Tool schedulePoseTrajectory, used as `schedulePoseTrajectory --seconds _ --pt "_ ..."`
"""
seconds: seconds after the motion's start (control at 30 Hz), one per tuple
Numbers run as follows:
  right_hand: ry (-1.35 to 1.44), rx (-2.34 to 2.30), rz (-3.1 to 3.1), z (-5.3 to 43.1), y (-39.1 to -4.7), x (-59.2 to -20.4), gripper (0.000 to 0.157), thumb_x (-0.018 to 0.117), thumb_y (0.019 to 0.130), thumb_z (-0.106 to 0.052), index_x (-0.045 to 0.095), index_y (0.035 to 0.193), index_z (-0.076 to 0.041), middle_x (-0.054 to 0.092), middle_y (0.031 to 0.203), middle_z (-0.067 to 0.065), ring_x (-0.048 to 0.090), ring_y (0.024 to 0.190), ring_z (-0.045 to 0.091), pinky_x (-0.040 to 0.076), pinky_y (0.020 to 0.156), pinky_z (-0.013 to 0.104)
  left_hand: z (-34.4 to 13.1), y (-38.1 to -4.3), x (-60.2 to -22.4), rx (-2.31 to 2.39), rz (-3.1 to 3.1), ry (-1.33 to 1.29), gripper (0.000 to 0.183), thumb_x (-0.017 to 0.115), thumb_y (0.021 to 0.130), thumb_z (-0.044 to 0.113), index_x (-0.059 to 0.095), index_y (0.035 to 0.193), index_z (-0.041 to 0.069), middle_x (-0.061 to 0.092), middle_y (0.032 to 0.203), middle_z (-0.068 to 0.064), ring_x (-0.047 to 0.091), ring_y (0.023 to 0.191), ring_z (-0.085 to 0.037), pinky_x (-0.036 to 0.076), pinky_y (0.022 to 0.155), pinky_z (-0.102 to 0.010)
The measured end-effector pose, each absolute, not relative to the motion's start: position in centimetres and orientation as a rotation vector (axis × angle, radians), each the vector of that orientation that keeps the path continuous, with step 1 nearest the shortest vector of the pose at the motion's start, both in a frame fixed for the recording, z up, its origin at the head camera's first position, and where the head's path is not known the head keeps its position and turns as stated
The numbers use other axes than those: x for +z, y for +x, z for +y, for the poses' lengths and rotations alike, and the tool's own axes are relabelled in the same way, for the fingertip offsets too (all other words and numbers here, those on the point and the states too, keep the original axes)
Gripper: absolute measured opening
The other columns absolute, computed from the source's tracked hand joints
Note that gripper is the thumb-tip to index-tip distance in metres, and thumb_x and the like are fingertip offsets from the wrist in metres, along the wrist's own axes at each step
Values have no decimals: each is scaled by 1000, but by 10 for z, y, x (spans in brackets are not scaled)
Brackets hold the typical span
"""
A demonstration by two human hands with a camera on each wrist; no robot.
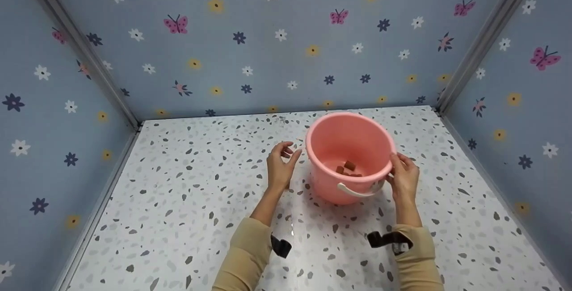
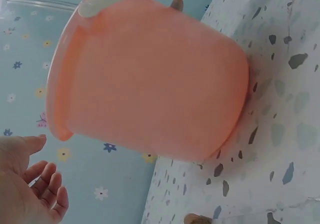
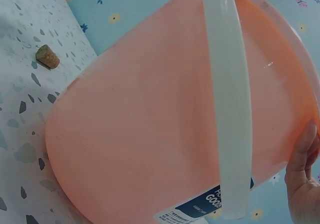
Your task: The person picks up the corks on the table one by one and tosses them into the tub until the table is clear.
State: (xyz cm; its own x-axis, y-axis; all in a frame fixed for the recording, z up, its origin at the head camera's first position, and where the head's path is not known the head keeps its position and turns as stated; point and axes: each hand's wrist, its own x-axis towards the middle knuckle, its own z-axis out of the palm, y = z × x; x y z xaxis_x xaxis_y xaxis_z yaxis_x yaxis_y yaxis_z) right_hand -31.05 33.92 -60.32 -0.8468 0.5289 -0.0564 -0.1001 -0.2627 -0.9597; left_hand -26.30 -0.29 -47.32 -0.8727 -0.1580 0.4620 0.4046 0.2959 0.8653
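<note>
A pink bucket (image 1: 333,187) stands on the table, its white handle (image 1: 357,191) hanging down at the near side. Several brown pieces (image 1: 349,165) lie at its bottom; they look like corks. My right hand (image 1: 404,177) grips the rim on the right, thumb on the outer face in the right wrist view. To the left of the bucket, my left hand (image 1: 280,168) hovers apart from the rim, fingers loosely bent and holding nothing. Below that hand a single cork (image 3: 47,57) lies on the table, mostly hidden by the wrist in the head view.
The speckled white tabletop (image 1: 187,192) is bordered by blue flowered panels (image 1: 268,36) at the back and both sides. Grey metal strips (image 1: 103,81) run along the corners. A label (image 3: 197,206) is on the bucket's side.
</note>
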Motion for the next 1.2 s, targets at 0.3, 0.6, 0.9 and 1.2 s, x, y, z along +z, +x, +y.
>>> schedulePoseTrajectory --seconds 0.3,0.6,0.9,1.2 --pt "-577 2283 -1581 321 -282 -554 52 71 77 -32 54 120 -7 63 106 10 64 82 22 52 57 31 -12 -266 -502 -1613 -2139 -152 23 70 76 3 62 97 -4 57 82 -18 54 73 -31 44 70 -42" --pt "-547 2155 -1625 343 -314 -607 65 73 68 -46 54 120 -11 61 109 10 63 88 25 53 63 33 -19 -263 -527 -1631 -2224 -81 27 71 74 1 62 99 -5 56 85 -18 54 75 -32 44 70 -43" --pt "-530 2226 -1626 335 -299 -583 59 70 75 -39 51 123 -11 61 110 9 63 85 22 53 60 31 -25 -263 -545 -1636 -2292 -50 28 72 73 2 63 99 -4 57 85 -22 54 75 -33 44 71 -44" --pt "-512 2127 -1597 342 -314 -609 63 74 69 -44 54 118 -9 61 107 14 62 87 29 53 57 32 -33 -265 -563 -1571 -2447 -42 30 72 74 5 63 100 -5 56 84 -20 53 76 -33 43 69 -38"
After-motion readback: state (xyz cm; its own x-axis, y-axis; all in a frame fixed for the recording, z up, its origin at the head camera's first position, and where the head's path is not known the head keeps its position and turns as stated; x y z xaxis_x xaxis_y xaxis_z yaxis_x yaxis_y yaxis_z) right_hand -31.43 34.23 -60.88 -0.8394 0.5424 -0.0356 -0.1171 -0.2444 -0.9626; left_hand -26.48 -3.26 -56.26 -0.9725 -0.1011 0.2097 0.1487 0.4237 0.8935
